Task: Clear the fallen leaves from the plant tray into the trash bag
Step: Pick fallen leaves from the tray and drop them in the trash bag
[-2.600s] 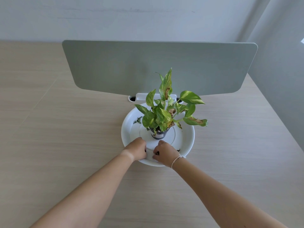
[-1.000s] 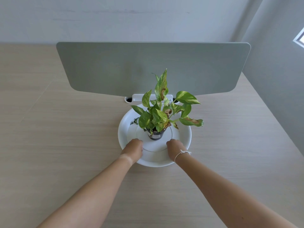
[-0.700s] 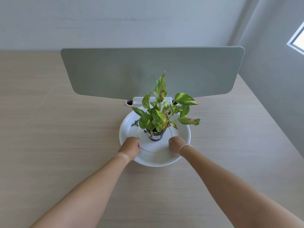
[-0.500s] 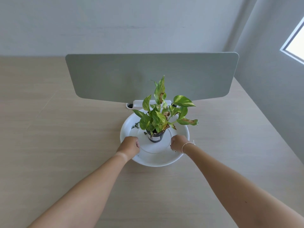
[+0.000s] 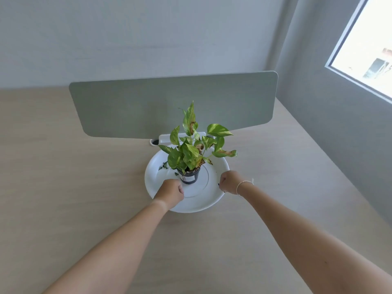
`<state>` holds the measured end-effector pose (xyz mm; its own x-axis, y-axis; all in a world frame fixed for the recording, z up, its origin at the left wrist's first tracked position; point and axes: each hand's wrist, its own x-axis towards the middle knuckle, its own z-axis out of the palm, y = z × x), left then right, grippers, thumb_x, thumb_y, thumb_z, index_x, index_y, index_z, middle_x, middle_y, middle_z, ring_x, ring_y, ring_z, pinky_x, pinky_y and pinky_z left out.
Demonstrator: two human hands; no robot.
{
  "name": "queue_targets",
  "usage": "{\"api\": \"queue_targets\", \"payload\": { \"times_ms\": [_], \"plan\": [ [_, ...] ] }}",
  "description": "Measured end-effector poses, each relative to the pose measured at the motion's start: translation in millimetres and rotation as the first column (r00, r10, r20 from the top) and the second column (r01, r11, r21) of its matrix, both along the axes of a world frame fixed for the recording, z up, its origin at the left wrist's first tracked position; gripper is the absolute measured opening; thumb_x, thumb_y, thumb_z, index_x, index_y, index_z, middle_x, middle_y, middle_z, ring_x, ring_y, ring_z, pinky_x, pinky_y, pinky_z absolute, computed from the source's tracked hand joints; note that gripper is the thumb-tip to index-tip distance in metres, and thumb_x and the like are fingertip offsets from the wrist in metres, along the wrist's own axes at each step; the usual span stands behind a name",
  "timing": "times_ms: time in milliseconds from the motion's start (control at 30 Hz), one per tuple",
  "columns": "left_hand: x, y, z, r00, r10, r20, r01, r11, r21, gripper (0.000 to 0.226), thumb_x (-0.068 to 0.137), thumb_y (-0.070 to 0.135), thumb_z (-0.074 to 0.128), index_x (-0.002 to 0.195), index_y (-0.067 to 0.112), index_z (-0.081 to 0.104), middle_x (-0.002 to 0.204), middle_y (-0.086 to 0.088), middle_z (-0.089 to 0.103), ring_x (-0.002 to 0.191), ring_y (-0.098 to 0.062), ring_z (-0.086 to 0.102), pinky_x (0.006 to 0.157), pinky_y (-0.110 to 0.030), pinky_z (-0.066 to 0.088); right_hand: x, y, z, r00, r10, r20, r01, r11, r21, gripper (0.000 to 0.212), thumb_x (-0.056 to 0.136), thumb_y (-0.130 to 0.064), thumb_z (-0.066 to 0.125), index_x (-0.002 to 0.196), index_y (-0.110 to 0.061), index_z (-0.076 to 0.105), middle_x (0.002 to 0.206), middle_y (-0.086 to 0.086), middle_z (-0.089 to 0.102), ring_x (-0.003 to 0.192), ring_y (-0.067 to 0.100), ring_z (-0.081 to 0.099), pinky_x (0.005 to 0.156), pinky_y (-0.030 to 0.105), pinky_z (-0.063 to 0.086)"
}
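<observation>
A white round plant tray sits mid-table with a potted plant in a black pot at its centre. A few dark fallen leaves lie at the tray's back left. My left hand is a closed fist resting inside the tray's front left, close to the pot; anything inside it is hidden. At the tray's right rim, my right hand has its fingers pinched together, and a small dark leaf scrap shows at the fingertips. No trash bag is in view.
A grey-green divider panel stands upright just behind the tray on a white clamp. The wooden table spreads left and towards me. A grey wall with a window runs along the right.
My right hand has moved from inside the tray's front out to its right rim. My left hand stayed at the front left. The view has tilted up and to the right.
</observation>
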<state>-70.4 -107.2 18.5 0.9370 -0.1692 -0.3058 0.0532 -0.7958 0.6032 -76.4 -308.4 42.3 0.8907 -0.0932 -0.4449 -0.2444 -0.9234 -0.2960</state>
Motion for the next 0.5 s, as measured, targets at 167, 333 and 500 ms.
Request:
{"api": "queue_targets", "payload": {
  "times_ms": [167,333,500],
  "plan": [
    [-5,-50,2,0.991,-0.131,-0.018,0.131,0.991,-0.006,0.021,0.08,0.0,0.051,0.065,0.015,0.056,0.081,-0.001,0.061,0.082,-0.021,0.058,0.07,-0.028,0.047,-23,-40,12,0.991,-0.13,-0.025,0.131,0.989,0.069,0.02,0.09,-0.006,0.047,0.071,-0.012,0.049,0.083,0.009,0.051,0.085,0.022,0.046,0.051,0.018,0.032],
    [-20,-129,6,0.947,-0.32,-0.019,0.32,0.947,-0.022,0.024,0.079,0.0,0.052,0.061,0.016,0.055,0.078,-0.001,0.06,0.076,-0.019,0.055,0.054,-0.022,0.04,-69,-101,25,0.96,-0.277,0.023,0.277,0.961,0.02,0.02,0.093,-0.009,0.044,0.073,-0.009,0.049,0.086,0.01,0.05,0.083,0.021,0.045,0.047,0.019,0.028],
    [-57,-220,12,0.854,-0.521,0.016,0.52,0.851,-0.075,0.017,0.078,-0.001,0.054,0.082,0.0,0.07,0.095,-0.018,0.072,0.092,-0.03,0.065,0.063,-0.02,0.038,-136,-174,30,0.824,-0.565,0.038,0.563,0.825,0.056,0.038,0.089,-0.007,0.048,0.052,-0.017,0.043,0.073,0.007,0.054,0.071,0.022,0.049,0.059,0.02,0.037]
  ]
}}
